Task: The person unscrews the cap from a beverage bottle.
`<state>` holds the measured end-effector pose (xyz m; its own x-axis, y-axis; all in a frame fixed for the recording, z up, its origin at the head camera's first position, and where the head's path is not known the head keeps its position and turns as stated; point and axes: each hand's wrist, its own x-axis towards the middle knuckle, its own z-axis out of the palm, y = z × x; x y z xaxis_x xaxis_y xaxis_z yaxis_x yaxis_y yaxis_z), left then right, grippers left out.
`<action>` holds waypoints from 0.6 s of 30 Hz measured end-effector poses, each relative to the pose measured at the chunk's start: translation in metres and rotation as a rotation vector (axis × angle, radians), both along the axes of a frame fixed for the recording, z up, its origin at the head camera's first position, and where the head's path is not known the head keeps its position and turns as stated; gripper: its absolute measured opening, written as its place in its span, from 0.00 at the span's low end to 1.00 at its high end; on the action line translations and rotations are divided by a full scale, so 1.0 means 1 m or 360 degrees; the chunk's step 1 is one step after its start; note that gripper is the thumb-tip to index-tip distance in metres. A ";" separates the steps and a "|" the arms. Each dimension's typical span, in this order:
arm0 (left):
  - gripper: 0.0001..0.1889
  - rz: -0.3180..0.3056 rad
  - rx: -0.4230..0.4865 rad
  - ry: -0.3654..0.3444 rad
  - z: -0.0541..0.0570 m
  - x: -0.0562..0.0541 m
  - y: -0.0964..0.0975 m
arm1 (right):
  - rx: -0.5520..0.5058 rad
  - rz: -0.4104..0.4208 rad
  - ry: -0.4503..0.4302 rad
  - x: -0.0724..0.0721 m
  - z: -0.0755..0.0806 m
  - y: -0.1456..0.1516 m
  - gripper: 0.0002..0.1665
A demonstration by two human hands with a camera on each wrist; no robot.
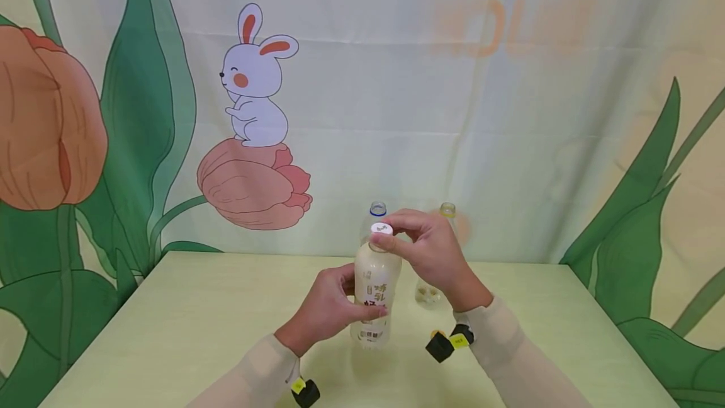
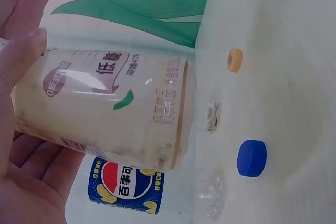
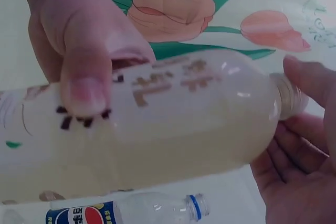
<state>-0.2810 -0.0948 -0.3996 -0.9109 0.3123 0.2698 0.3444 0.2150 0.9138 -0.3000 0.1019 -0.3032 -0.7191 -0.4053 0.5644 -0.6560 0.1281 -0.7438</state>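
My left hand [image 1: 328, 304] grips the body of a milk tea bottle [image 1: 376, 282], holding it nearly upright and off the table, its thumb across the printed label. With thumb and fingers, my right hand [image 1: 433, 247] pinches the white cap [image 1: 382, 228] at the top of this bottle. Pale liquid fills much of it in the right wrist view, where the right fingers surround the neck. The cap is seated on the neck as far as the head view shows.
A clear Pepsi bottle [image 2: 126, 184] without a cap stands behind, showing its blue neck ring [image 1: 377, 213]. To its right stands another uncapped clear bottle [image 1: 447, 209] with a yellow ring. A blue cap [image 2: 252, 158] and an orange cap [image 2: 235, 60] lie on the table [image 1: 226, 307].
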 end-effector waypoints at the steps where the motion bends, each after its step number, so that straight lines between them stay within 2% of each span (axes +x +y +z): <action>1: 0.24 -0.0012 -0.0001 0.0000 0.000 0.000 0.000 | 0.0007 0.0027 -0.0019 -0.002 0.000 0.001 0.09; 8: 0.24 -0.0104 -0.0007 -0.0031 -0.001 -0.004 -0.003 | 0.0021 0.0226 -0.0186 -0.014 -0.001 0.009 0.15; 12: 0.24 -0.0155 -0.0002 -0.0052 -0.003 -0.005 -0.003 | 0.0030 0.0347 -0.0212 -0.020 -0.001 0.013 0.18; 16: 0.24 -0.0138 0.0028 -0.0056 -0.003 -0.004 -0.002 | 0.0033 0.0405 -0.0229 -0.026 -0.003 0.013 0.19; 18: 0.24 -0.0098 0.0045 -0.0036 -0.002 -0.004 0.000 | 0.0009 0.0385 -0.0258 -0.027 -0.004 0.012 0.18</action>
<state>-0.2847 -0.0949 -0.4021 -0.8960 0.3607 0.2590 0.3356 0.1679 0.9269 -0.3266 0.1140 -0.3071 -0.6819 -0.5788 0.4471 -0.5404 -0.0132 -0.8413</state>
